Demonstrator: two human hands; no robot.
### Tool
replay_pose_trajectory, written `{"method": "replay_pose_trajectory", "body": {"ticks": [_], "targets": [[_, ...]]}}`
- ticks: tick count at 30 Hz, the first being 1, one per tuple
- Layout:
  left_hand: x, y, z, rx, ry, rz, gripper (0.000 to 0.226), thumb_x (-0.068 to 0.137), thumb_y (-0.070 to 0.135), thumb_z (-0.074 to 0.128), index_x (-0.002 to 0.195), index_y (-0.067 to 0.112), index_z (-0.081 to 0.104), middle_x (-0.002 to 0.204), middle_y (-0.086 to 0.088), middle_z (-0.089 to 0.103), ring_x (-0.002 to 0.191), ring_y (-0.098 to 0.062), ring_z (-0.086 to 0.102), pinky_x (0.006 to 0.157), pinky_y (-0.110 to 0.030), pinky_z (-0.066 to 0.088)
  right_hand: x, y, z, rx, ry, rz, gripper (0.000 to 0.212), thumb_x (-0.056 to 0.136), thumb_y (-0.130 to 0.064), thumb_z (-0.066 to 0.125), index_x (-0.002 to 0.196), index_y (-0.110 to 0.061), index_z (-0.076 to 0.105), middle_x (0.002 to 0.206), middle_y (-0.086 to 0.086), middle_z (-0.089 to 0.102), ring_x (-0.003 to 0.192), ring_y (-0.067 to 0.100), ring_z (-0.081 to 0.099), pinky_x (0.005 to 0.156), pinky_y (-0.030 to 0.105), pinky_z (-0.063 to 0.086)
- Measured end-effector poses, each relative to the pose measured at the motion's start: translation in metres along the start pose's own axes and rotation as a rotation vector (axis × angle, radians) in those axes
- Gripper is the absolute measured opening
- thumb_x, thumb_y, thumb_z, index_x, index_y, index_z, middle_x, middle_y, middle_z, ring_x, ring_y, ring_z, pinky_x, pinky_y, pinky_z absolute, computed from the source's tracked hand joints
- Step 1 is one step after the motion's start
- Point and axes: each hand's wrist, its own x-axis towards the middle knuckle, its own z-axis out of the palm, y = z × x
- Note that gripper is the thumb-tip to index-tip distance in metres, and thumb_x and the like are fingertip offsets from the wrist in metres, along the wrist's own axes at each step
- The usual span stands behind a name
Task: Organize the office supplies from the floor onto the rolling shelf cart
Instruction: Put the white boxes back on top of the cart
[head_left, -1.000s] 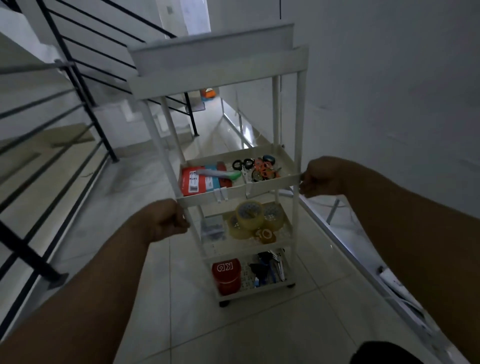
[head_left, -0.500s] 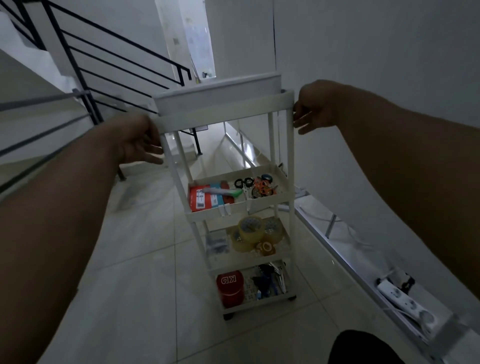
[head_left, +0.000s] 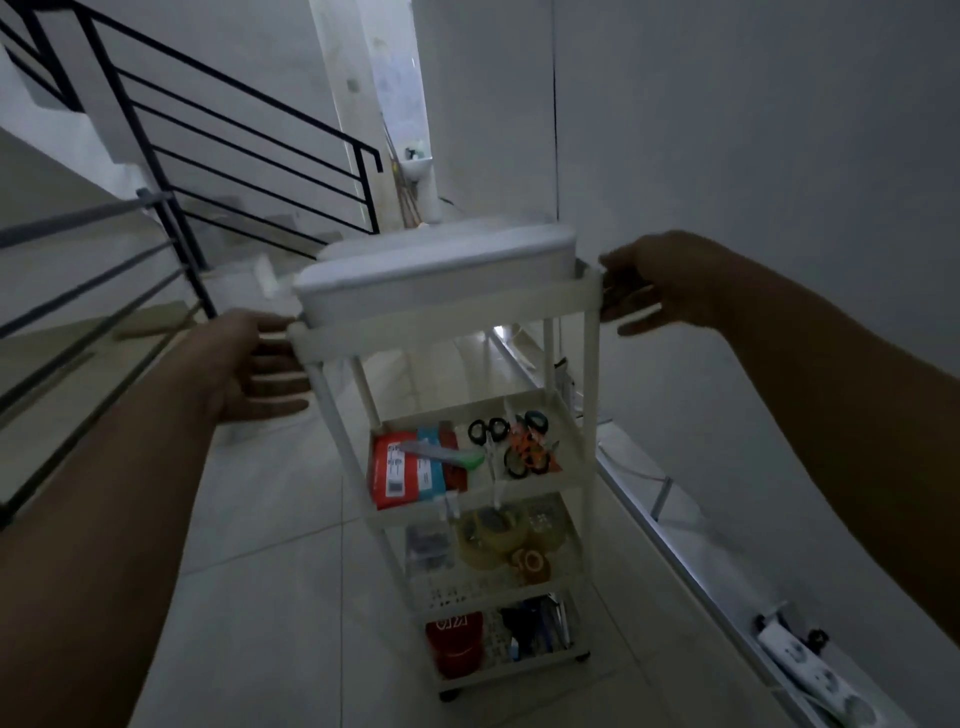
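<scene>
Cart (head_left: 447, 312) top tier: left hand (head_left: 254, 364) fingers straight against left end, right hand (head_left: 654, 283) fingers loosely extended at right corner, neither gripping

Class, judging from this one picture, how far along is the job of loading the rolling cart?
Done: the white rolling shelf cart already carries scissors, clear tape rolls and a red tub on its shelves. In hand: the left hand and right hand sit at its top tier's two ends, fingers extended. Left: no loose supplies show on the floor tiles, so probably only positioning.
</scene>
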Motion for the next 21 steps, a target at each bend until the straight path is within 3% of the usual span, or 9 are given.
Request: {"method": "replay_pose_trajectory", "body": {"ticks": [3,6,8,11,14,19,21], "targets": [[0.005,0.022,-0.01,0.01,-0.042,-0.13,0.019,0.086,0.029,0.061,0.096,0.014,0.067,0.098,-0.013,0.069,0.091,-0.031,0.066,0.074,-0.043,0.055,0.014,-0.018,-0.01,-0.007,-0.115,0.128,0.03,0.09,-0.02,0.061,0.11,0.001,0.064,0.101,0.022,0.069,0.093,0.034,0.067,0.086,0.05,0.055],[-0.003,0.05,-0.014,0.033,-0.086,-0.262,0.017,0.089,0.018,0.059,0.098,0.005,0.066,0.093,-0.019,0.071,0.089,-0.033,0.066,0.071,-0.044,0.057,0.028,-0.04,-0.013,-0.002,-0.178,0.302,0.032,0.091,-0.019,0.062,0.108,0.007,0.063,0.103,0.026,0.069,0.087,0.034,0.066,0.075,0.044,0.058],[-0.012,0.072,-0.008,0.025,-0.084,-0.339,0.013,0.091,0.009,0.057,0.092,-0.004,0.062,0.082,-0.022,0.069,0.083,-0.034,0.064,0.065,-0.042,0.059,0.033,-0.056,-0.015,-0.007,-0.202,0.411,0.026,0.091,-0.018,0.062,0.099,0.007,0.063,0.097,0.025,0.068,0.085,0.035,0.065,0.071,0.045,0.059],[-0.014,0.091,-0.001,-0.041,-0.042,-0.431,0.006,0.09,-0.005,0.054,0.09,-0.01,0.058,0.076,-0.023,0.068,0.079,-0.033,0.061,0.056,-0.037,0.061,0.031,-0.08,-0.011,0.016,-0.184,0.558,0.021,0.092,-0.014,0.061,0.082,0.004,0.059,0.084,0.022,0.062,0.082,0.036,0.062,0.08,0.054,0.057],[-0.008,0.097,0.004,-0.048,-0.036,-0.52,0.006,0.091,-0.005,0.054,0.092,-0.009,0.058,0.094,-0.021,0.063,0.078,-0.03,0.06,0.047,-0.032,0.059,0.031,-0.09,-0.005,0.002,-0.093,0.64,0.023,0.089,-0.01,0.064,0.07,0.002,0.057,0.072,0.018,0.06,0.065,0.031,0.06,0.075,0.049,0.057],[0.009,0.101,0.004,-0.02,-0.078,-0.586,0.007,0.089,-0.007,0.056,0.095,-0.006,0.06,0.111,-0.022,0.06,0.081,-0.031,0.061,0.066,-0.042,0.061,0.038,-0.091,0.003,-0.023,-0.042,0.734,0.011,0.086,-0.004,0.064,0.078,-0.004,0.057,0.08,0.011,0.059,0.071,0.023,0.059,0.077,0.04,0.06],[0.021,0.1,-0.001,-0.005,-0.131,-0.589,0.014,0.088,-0.012,0.053,0.101,-0.009,0.059,0.112,-0.023,0.06,0.085,-0.035,0.062,0.058,-0.04,0.062,0.039,-0.093,0.008,0.022,0.019,0.774,0.006,0.087,-0.003,0.062,0.087,-0.002,0.057,0.085,0.013,0.058,0.07,0.025,0.058,0.055,0.031,0.059]]}}
